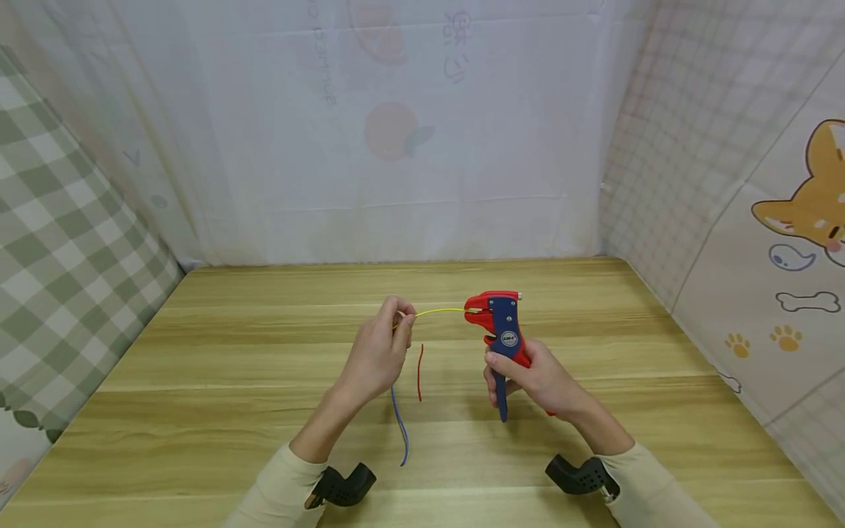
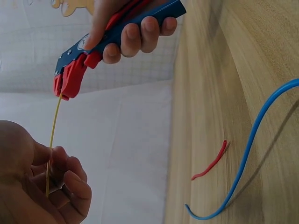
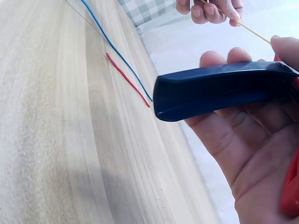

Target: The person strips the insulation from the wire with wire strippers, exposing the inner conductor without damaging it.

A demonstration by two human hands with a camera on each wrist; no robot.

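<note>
My left hand [image 1: 381, 352] pinches a thin yellow wire [image 1: 439, 310] between thumb and fingertips. The wire's far end reaches into the red jaws of a blue and red wire stripper [image 1: 507, 323]. Around the tool's handles curls my right hand [image 1: 538, 378], thumb on the near side. The left wrist view shows the yellow wire [image 2: 54, 119] running from the tool's mouth down through the left hand [image 2: 44, 179]. In the right wrist view the dark blue handle [image 3: 219, 91] crosses the fingers of the right hand [image 3: 257, 149]. How deep the wire sits in the jaws is hidden.
On the wooden table [image 1: 231, 411] lies a short red wire [image 1: 419, 374]. A longer blue wire [image 1: 400, 429] lies left of it, partly behind the left hand in the head view. White cloth [image 1: 409, 220] hangs behind the table, with a checked cloth [image 1: 79, 242] at the left.
</note>
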